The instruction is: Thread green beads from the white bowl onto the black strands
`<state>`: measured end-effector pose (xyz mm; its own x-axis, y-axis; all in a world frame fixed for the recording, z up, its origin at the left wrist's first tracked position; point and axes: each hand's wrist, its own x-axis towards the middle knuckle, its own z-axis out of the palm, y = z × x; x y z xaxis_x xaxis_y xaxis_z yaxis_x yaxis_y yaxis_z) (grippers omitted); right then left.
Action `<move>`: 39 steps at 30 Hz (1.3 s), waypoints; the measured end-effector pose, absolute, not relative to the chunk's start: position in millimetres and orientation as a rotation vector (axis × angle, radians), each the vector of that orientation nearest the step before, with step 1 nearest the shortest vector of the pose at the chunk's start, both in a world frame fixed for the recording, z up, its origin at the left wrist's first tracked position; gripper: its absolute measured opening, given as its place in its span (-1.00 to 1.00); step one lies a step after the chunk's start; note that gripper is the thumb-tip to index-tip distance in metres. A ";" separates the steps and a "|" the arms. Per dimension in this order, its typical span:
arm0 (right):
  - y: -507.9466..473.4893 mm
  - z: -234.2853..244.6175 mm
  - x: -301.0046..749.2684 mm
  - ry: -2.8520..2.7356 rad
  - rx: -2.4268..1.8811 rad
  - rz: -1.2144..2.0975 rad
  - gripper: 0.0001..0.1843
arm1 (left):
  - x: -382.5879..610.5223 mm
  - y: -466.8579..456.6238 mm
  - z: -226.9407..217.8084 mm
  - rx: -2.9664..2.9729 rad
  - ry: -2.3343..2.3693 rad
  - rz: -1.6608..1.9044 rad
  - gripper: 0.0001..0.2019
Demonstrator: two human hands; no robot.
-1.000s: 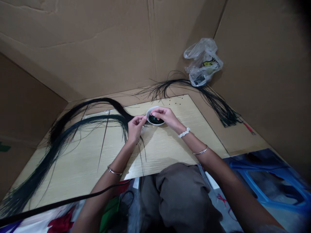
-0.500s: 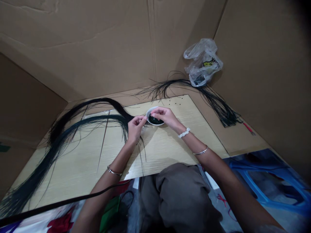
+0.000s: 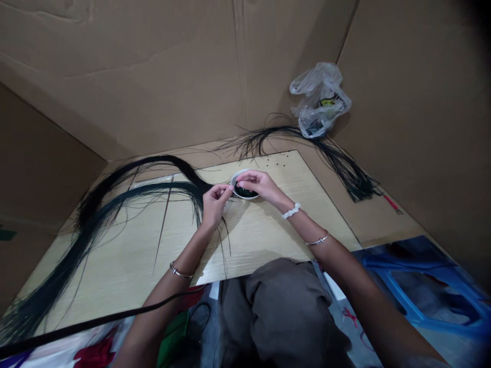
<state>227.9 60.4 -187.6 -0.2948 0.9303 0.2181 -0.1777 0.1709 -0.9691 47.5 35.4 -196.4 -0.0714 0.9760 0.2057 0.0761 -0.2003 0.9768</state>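
The left hand (image 3: 215,204) pinches black fibres (image 3: 161,185) trailing leftward.

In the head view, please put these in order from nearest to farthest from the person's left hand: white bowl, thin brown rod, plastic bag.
From the left hand:
1. White bowl: just to the hand's right, on the wooden board.
2. Thin brown rod: to the hand's left, on the board.
3. Clear plastic bag: far right, past the board's back corner, against the cardboard wall.
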 end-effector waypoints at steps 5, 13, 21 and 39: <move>59.6 -185.2 228.2 -1.402 -0.806 1.378 -0.72 | 48.3 35.3 -195.3 1.369 1.201 1.392 -0.68; 58.0 -182.4 228.5 -1.362 -0.825 1.429 -0.72 | 48.8 34.8 -194.9 1.341 1.202 1.392 -0.68; 57.6 -181.6 229.4 -1.365 -0.854 1.426 -0.72 | 50.1 33.1 -192.6 1.315 1.205 1.397 -0.67; 59.2 -184.7 228.4 -1.361 -0.833 1.434 -0.71 | 50.8 32.6 -191.5 1.289 1.193 1.405 -0.66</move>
